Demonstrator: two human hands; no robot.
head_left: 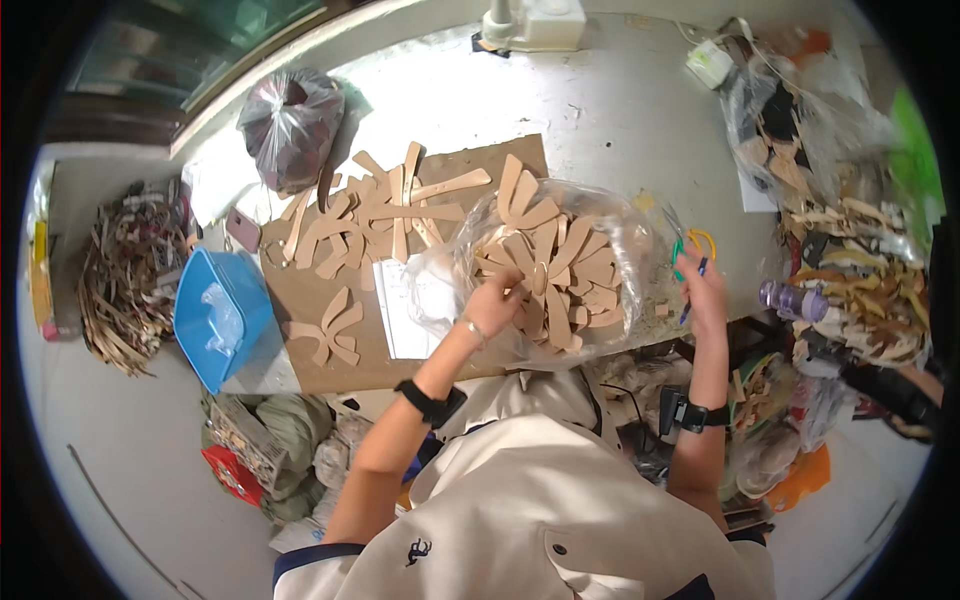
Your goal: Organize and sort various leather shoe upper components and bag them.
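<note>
A clear plastic bag (632,215) lies spread on the table, heaped with flat tan strap pieces (575,245) that look like leather. My left hand (492,308) is at the near left side of the heap, fingers bent and drawn together; what they pinch, if anything, is hidden. To the right of the bag, my right hand (708,295) is closed around a blue pen (686,314). Scissors (678,246) with green and yellow handles are at its fingertips; whether they are gripped too, I cannot tell. White paper sheets (405,325) lie left of the bag.
Brown board (300,365) carries more joined tan straps (405,205). A blue bin (195,310), phone (243,230) and tied dark bag (292,130) stand leftward. At right are a purple bottle (795,299) and scrap piles (870,305); a white machine part (545,25) stands behind.
</note>
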